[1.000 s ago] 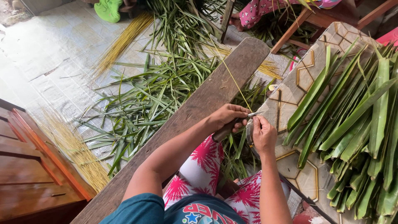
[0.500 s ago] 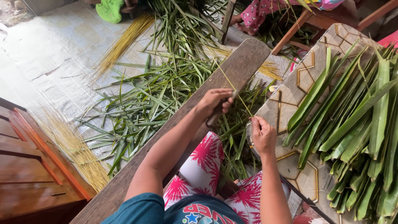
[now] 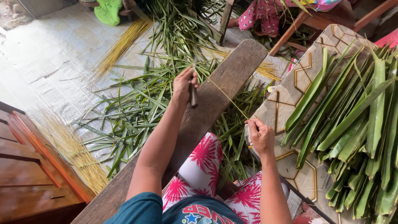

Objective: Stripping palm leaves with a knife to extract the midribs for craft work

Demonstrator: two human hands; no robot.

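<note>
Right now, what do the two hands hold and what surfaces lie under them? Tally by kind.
knife, in the left hand: 1
thin yellow leaf rib, pinched by the right hand: 1
wooden plank: 1
patterned table: 1
Total: 4

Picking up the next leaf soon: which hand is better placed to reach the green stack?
Right. The right hand sits beside the green leaf stack, pinching only the thin midrib; the left hand grips the knife farther away.
</note>
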